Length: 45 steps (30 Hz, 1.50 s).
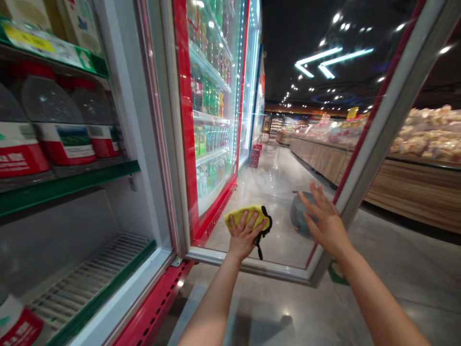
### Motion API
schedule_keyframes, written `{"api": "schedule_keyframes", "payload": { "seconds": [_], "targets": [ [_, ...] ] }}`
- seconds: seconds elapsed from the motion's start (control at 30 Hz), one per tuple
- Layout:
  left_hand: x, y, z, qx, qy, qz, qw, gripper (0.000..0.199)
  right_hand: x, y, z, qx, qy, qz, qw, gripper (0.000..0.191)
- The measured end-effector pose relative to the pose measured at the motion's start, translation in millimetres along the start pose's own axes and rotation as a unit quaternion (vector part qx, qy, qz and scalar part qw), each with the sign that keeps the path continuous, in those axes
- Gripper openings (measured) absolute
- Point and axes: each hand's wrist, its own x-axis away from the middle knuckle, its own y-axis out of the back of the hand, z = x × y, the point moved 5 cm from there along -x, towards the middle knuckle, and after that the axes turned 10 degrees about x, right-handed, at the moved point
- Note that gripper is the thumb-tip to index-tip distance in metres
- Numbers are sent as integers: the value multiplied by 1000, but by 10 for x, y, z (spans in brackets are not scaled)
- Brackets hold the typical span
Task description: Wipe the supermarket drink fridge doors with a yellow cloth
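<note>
My left hand (pixel 245 234) lies over a yellow cloth (pixel 236 217) with black edging, holding it flat against the lower glass of an open cooler door (pixel 248 262). Its fingers are spread across the cloth, and a black strip dangles below. My right hand (pixel 324 221) is open at the door's outer side, fingers stretched over the glass beside the metal frame (pixel 378 154). Whether its palm bears on the frame cannot be made out. Behind the glass, near the right fingers, a grey rounded object (pixel 300 214) shows on the floor.
Left of me is the open cooler, with red-capped bottles (pixel 59 115) on a green-edged shelf (pixel 68 181) and a wire rack (pixel 93 278) below. Beyond the door stand lit drink coolers (pixel 212 105) and red baskets (pixel 255 156). A wood-panelled display counter (pixel 414 192) runs along the right.
</note>
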Motion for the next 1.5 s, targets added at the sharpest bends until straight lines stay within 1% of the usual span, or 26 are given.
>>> {"api": "schedule_keyframes", "payload": {
  "seconds": [0.03,0.07,0.13,0.2,0.23,0.27,0.3,0.33,0.4,0.5,0.53,0.57,0.63,0.7,0.77,0.83,0.9,0.97,1.03,1.1,1.17,1.23,1.3,1.37,1.43,1.5],
  "targets": [
    [54,0,60,0,6,8,1000,60,23,-5,-46,-28,8,-2,1000,70],
    [49,12,109,-2,30,10,1000,60,52,-9,-95,-48,16,-1,999,72],
    [-116,58,128,-7,114,-7,993,64,121,-17,-189,-55,35,5,998,76],
    [-387,105,16,-9,199,-52,979,69,192,-24,-268,-30,51,14,998,81],
    [-517,116,-79,-8,225,-76,971,71,222,-30,-298,-16,58,18,998,83],
    [-624,107,-183,-6,235,-90,968,72,247,-37,-321,-7,63,23,998,85],
    [-695,78,-283,-3,229,-92,969,73,264,-48,-337,-3,67,29,997,87],
    [-723,29,-368,2,206,-80,975,73,274,-60,-347,-4,69,36,997,89],
    [-641,-100,-463,14,127,-30,991,74,279,-81,-355,-14,71,47,996,92],
    [-297,-253,-408,24,-3,33,999,73,288,-79,-369,-25,76,52,995,89],
    [-191,-273,-357,25,-27,40,999,71,301,-67,-380,-25,81,51,995,86],
    [-121,-280,-307,24,-35,40,998,70,321,-48,-396,-22,86,49,995,82],
    [-113,-268,-259,20,-11,26,999,66,376,2,-443,-12,99,44,994,71],
    [-266,-245,-322,15,47,-1,999,64,436,57,-503,2,104,39,994,62],
    [-487,-239,-489,13,107,-25,994,67,479,100,-555,17,106,36,994,57],
    [-666,-271,-693,19,131,-30,991,73,498,119,-583,28,107,40,993,56],
    [-727,-339,-853,34,99,-11,994,77,499,115,-588,31,110,49,992,58],
    [-642,-413,-917,54,25,15,998,80,502,102,-589,28,110,59,992,61],
    [-466,-462,-888,66,-55,32,996,80,525,97,-598,28,114,64,991,62],
    [-314,-480,-825,67,-109,36,991,78,571,111,-629,33,117,59,991,60],
    [-298,-479,-800,60,-111,36,991,77,627,145,-686,41,112,44,992,56],
    [-432,-475,-863,54,-69,34,996,79,678,184,-754,46,100,29,994,55],
    [-636,-481,-1011,54,-18,35,998,84,712,211,-808,42,91,25,995,59],
    [-793,-511,-1179,63,7,36,997,87,724,225,-836,33,90,31,995,65],
    [-816,-576,-1281,73,-2,40,997,85,725,233,-849,26,94,39,994,67],
    [-688,-670,-1292,76,-47,48,995,79,731,239,-854,23,102,44,994,68]
  ]
}}
